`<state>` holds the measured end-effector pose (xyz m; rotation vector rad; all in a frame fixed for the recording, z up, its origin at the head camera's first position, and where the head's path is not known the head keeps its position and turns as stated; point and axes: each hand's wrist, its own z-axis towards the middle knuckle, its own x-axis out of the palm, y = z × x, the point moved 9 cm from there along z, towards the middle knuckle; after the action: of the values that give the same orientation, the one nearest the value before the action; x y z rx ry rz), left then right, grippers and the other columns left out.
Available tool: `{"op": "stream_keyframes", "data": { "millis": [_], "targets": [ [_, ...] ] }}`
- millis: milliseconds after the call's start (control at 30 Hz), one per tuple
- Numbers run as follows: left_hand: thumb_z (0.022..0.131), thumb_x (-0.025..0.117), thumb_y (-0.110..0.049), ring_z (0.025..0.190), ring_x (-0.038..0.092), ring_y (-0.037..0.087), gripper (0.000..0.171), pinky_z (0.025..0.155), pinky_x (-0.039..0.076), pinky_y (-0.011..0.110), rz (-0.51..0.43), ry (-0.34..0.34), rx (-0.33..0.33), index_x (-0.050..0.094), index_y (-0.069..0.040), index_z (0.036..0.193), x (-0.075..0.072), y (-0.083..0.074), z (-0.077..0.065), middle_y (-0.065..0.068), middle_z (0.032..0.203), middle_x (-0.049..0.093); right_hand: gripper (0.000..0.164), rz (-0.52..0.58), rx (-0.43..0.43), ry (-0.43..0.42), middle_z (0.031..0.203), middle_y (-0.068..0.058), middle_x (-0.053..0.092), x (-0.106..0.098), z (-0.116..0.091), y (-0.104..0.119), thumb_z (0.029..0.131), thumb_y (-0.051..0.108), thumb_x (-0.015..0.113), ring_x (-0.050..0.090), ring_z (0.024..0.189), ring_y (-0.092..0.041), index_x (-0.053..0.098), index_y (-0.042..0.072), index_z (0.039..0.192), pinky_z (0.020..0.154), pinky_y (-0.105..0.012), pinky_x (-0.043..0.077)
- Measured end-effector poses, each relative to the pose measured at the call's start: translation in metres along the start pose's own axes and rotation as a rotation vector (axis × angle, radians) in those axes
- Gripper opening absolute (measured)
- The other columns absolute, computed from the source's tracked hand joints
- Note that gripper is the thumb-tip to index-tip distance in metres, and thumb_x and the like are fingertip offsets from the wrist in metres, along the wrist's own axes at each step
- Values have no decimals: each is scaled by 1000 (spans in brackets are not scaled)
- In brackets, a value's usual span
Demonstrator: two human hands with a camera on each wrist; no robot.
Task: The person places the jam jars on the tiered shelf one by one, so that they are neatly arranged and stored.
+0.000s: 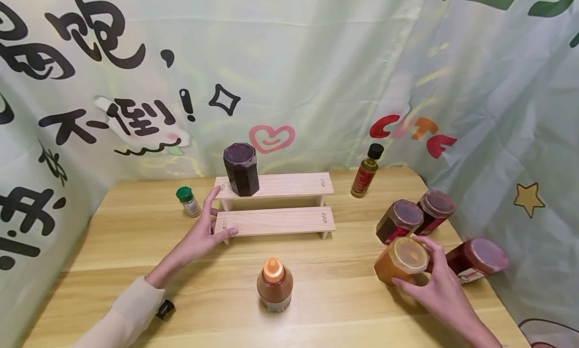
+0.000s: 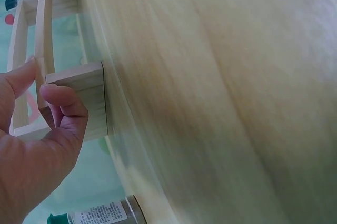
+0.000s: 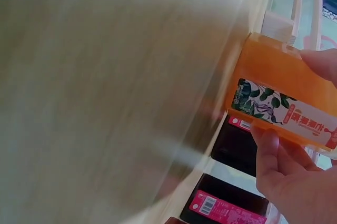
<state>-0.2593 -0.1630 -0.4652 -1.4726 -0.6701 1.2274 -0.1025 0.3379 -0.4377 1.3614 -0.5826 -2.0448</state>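
Note:
At the left end of a two-step wooden rack [image 1: 276, 221], my left hand [image 1: 202, 237] grips the lower step between thumb and fingers. The left wrist view shows the thumb on one side of the board and curled fingers on the other. A dark faceted jar [image 1: 242, 174] stands on the upper step's left part. On the right, my right hand [image 1: 441, 290] holds an orange jar [image 1: 390, 267] with a pale lid, thumb and fingers around its sides. Its floral label [image 3: 284, 108] shows in the right wrist view.
Dark jars with red labels stand beside the orange one: one behind [image 1: 393, 225], another farther back [image 1: 431, 214], a third at the right [image 1: 475, 260]. An orange-capped sauce bottle [image 1: 275, 287] stands in front. A green-capped shaker [image 1: 188, 202] and a black-capped bottle [image 1: 364, 177] flank the rack.

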Motion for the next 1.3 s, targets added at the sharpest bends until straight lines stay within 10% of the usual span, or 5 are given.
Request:
{"op": "stream_keyframes", "data": {
  "millis": [1300],
  "targets": [
    [96,81,6,82,71,37,120,65,63,40,6,0,18,0,-36,175,-1,2,0,33,124,45,116,56,-77,-45,119,-3,64,-2,58,79,66,4,105,56,92,-11,40,15,163,76,-18,44]
  ]
}}
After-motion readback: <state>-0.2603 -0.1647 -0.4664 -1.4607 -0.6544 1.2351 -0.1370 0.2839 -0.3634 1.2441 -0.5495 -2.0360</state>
